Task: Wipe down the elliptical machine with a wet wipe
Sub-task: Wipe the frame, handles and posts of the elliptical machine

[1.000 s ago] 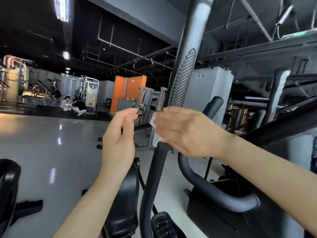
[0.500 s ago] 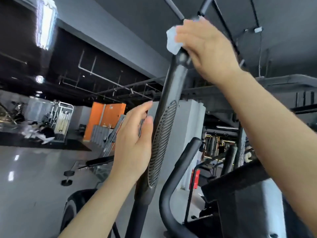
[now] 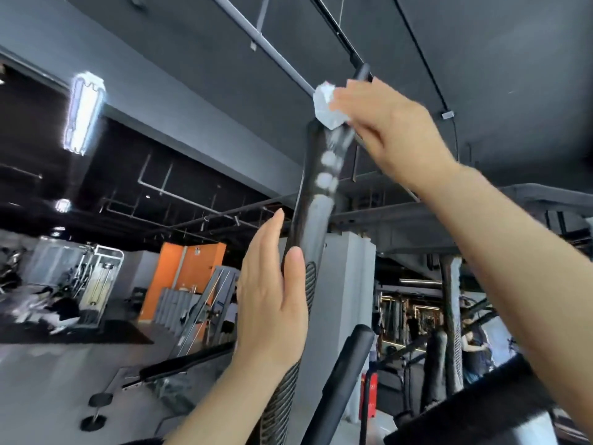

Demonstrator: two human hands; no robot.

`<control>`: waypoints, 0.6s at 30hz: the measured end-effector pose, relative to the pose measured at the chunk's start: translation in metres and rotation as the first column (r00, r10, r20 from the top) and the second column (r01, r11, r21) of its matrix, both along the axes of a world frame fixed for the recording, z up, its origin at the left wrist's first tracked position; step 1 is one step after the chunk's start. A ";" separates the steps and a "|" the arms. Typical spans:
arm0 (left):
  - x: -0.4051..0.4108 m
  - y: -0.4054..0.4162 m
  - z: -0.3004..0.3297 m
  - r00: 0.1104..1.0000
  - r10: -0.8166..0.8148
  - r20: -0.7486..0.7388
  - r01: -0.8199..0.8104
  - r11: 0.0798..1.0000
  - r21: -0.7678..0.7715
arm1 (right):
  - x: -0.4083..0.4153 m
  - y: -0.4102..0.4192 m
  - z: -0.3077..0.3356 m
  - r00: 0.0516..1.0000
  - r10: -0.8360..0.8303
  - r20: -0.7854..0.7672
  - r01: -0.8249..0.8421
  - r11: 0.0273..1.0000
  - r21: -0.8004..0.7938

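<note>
The elliptical machine's tall black handlebar (image 3: 316, 216) rises through the middle of the head view, with a ribbed grip lower down. My right hand (image 3: 390, 130) holds a crumpled white wet wipe (image 3: 325, 106) against the bar near its top end. My left hand (image 3: 272, 303) is flat with straight fingers, its thumb and palm resting against the bar's left side at the ribbed grip. A second curved black handle (image 3: 340, 377) of the machine stands lower right.
Part of the machine's console (image 3: 481, 419) shows at the bottom right. A weight bench (image 3: 179, 367) and a cable station (image 3: 96, 277) stand on the grey floor to the left. An orange wall panel (image 3: 183, 274) is behind. People are far left.
My right hand with the wipe went from the middle of the bar up to its top end. My left hand came against the bar's grip. The view tilted upward.
</note>
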State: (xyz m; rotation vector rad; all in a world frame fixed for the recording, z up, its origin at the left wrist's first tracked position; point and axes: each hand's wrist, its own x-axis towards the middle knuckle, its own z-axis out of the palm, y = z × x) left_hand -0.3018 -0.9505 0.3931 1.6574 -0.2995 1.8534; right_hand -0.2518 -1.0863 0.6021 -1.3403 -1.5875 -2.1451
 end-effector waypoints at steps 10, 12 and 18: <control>-0.004 0.000 0.000 0.964 -0.265 -0.006 0.263 0.959 -0.107 | 0.011 0.060 -0.150 0.697 0.609 -0.377 -0.577 0.790 0.210; -0.005 -0.001 -0.001 0.969 -0.246 -0.021 0.244 0.966 -0.082 | 0.008 0.055 -0.134 0.710 0.614 -0.345 -0.557 0.789 0.257; -0.007 -0.001 0.000 0.951 -0.306 -0.033 0.300 0.945 -0.132 | 0.010 0.056 -0.067 0.748 0.577 -0.328 -0.531 0.816 0.228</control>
